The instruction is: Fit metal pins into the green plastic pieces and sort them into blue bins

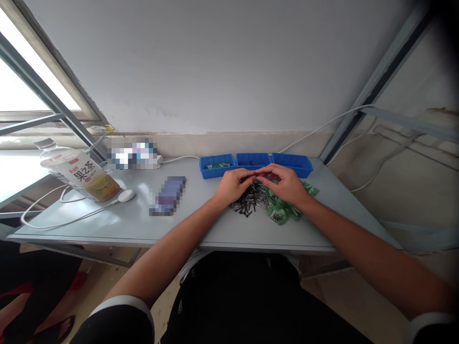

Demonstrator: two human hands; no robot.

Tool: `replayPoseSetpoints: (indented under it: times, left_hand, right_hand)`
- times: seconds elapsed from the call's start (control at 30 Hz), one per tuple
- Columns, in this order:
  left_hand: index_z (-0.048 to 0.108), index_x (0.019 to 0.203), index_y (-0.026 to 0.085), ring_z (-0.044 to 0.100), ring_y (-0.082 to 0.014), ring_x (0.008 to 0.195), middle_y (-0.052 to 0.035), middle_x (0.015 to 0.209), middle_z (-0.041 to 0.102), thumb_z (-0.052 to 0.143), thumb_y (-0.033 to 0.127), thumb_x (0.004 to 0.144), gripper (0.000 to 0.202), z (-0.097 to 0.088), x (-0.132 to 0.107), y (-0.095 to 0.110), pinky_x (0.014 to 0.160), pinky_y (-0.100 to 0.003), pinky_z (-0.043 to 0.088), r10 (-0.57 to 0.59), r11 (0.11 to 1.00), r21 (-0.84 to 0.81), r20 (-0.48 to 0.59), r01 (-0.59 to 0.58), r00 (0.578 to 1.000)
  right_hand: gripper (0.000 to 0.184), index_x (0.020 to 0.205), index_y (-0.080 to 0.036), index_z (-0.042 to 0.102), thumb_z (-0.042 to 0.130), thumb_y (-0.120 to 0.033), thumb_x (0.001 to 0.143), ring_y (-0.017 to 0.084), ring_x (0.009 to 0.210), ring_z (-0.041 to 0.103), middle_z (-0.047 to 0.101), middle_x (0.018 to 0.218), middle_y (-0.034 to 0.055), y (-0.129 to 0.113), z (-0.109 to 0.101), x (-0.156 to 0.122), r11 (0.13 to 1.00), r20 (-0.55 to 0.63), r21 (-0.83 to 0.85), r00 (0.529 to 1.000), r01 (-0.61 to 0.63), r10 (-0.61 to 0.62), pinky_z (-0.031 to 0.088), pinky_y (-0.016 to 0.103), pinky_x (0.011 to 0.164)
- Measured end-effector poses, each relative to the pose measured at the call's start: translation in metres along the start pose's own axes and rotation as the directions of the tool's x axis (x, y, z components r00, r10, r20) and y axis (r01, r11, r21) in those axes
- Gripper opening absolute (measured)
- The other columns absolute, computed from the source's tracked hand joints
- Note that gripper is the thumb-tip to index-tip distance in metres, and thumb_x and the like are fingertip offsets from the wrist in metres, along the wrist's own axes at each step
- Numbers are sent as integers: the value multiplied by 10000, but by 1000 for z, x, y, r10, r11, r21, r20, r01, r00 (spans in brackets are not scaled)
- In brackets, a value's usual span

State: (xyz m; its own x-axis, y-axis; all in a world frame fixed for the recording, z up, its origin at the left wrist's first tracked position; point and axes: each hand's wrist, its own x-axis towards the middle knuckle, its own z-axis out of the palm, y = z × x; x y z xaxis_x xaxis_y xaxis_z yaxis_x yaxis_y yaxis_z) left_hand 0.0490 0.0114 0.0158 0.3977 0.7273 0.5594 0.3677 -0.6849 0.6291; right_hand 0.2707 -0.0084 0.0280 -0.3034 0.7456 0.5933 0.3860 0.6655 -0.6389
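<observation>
Centre of frame: left hand (234,184) and right hand (286,185) are meeting fingertip to fingertip just above the desk (201,224). The fingers (251,174) of both hands are curling inward and closing toward each other; whether they are pinching a piece is too small to tell. Directly beneath them a pile of small black parts (247,203) is lying on the desk, and a heap of green pieces (283,211) is touching it on the right, partly under the right wrist. A row of blue bins (292,165) is sitting just behind the hands. At the left of the frame a bottle (81,174) is lying on its side, with a white puck (126,195) and its cable (53,222) near it.
</observation>
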Motion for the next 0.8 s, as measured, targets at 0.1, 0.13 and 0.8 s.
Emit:
replayPoseSetpoints:
  times: [0.1,0.13,0.8]
  left_hand:
    - [818,1183,206,773,-216,1015,-72,1143,821,669,247,988,249,2,0,-1,936,-345,599,14,1000,-26,-8,-14,1000]
    - [812,1206,209,772,-218,1044,-70,1173,817,665,231,985,266,2,0,0,954,-347,600,19,999,-34,-9,-19,1000]
    - [738,1036,180,793,-190,931,-67,1028,799,639,135,920,159,5,1,-2,852,-307,631,-137,972,-206,-100,114,985]
  right_hand:
    - [201,1119,-257,777,708,-386,981,238,883,723,755,1048,75,-1,0,-1,999,-13,-37,1000,26,-26,636,392,776]
    - [169,1082,-252,770,701,-370,982,238,888,720,749,1044,76,-1,0,-1,998,-14,-42,999,40,-41,635,389,776]
    - [125,982,-233,767,679,-321,974,222,853,717,768,997,69,1,-2,0,992,16,-123,1000,24,-22,598,352,725]
